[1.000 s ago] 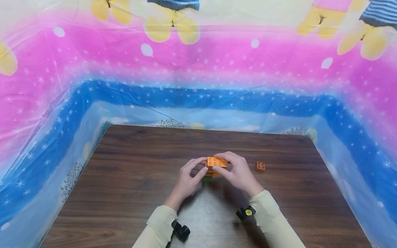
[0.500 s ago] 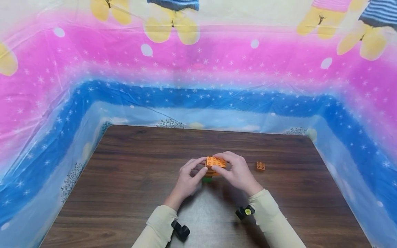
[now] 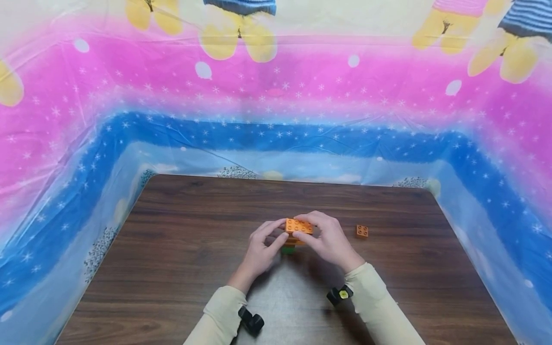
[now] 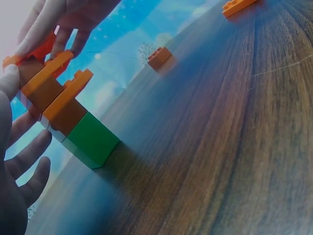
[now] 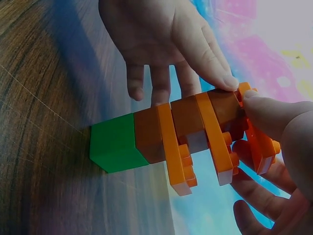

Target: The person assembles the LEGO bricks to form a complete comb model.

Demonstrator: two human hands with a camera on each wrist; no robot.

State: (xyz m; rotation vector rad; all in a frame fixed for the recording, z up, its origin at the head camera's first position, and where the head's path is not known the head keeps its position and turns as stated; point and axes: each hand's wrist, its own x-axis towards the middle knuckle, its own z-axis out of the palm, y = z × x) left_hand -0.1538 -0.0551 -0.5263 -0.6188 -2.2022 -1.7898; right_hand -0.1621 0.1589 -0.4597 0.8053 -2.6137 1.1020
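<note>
A tower of toy building bricks stands between both hands. At its base is a green brick (image 5: 115,142); above it, brown bricks (image 4: 66,117) alternate with longer thin orange bricks (image 5: 215,139) that jut out to one side. My left hand (image 3: 263,244) holds the tower near the top, thumb on the near side, its lower fingers spread. My right hand (image 3: 332,239) pinches the topmost orange brick (image 3: 299,225), which has two rows of studs, thumb in front and fingers behind. This brick lies over the uppermost brown brick (image 5: 227,107).
On the dark wooden table (image 3: 194,211), a small brown square brick (image 3: 362,231) lies to the right of the right hand. The left wrist view also has an orange brick (image 4: 239,6) at its upper edge. Patterned cloth (image 3: 258,139) surrounds the table's back and sides.
The topmost orange brick has shifted very slightly left over the tower, along with the right fingertips. The left hand keeps its place.
</note>
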